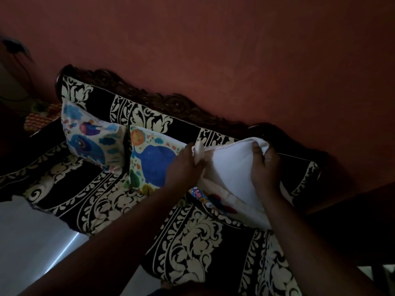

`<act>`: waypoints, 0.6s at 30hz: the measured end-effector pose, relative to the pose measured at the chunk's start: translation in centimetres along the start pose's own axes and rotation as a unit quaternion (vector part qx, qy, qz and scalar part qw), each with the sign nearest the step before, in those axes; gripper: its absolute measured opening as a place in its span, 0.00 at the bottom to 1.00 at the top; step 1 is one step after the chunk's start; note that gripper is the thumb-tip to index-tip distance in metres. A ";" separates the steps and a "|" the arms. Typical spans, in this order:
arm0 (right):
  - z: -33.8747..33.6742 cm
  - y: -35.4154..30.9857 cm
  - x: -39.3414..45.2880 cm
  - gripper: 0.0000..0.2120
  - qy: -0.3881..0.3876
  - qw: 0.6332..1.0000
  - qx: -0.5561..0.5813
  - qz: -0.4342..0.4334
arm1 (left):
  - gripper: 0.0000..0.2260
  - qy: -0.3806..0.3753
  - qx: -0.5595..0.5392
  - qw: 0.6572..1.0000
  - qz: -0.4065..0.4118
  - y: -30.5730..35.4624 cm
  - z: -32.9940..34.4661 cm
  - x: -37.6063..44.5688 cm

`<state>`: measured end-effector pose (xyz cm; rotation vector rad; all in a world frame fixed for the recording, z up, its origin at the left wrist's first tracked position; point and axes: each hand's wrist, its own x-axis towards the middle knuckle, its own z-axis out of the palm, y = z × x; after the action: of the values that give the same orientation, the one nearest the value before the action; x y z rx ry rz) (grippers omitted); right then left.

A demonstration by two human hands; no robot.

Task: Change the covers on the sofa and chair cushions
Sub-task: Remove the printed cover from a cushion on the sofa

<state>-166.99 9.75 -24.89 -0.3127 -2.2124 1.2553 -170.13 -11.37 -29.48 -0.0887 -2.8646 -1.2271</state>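
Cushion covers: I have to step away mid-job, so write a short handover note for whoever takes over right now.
Left hand pinches the edge of the printed cover at the cushion's left corner.
Right hand grips the top of the white cushion, which sits at the right of the sofa.
The cover is bunched below the cushion, most of the white insert showing; I cannot tell whether it is going on or coming off.
Two elephant-print cushions stand covered against the sofa back.
Left: finish this cushion. No chair cushions are in view.

Reddish wall (235, 50), pale floor (32, 242).
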 end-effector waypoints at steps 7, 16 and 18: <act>-1.5 -1.4 0.9 0.13 0.056 0.998 0.002 -0.019 | 0.14 -0.023 0.168 0.985 -0.024 -4.7 0.0 0.0; 0.1 0.0 0.7 0.22 -0.035 0.997 -0.061 -0.034 | 0.54 -0.188 0.145 0.963 0.128 -0.5 -1.3 1.8; 0.9 -0.4 0.6 0.20 -0.080 0.991 -0.085 -0.068 | 0.58 -0.207 0.034 0.960 0.184 2.5 -1.1 1.4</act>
<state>-168.00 9.20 -24.70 -0.1270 -2.4388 1.0532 -171.39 -10.36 -26.85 -0.9342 -3.0103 -1.1428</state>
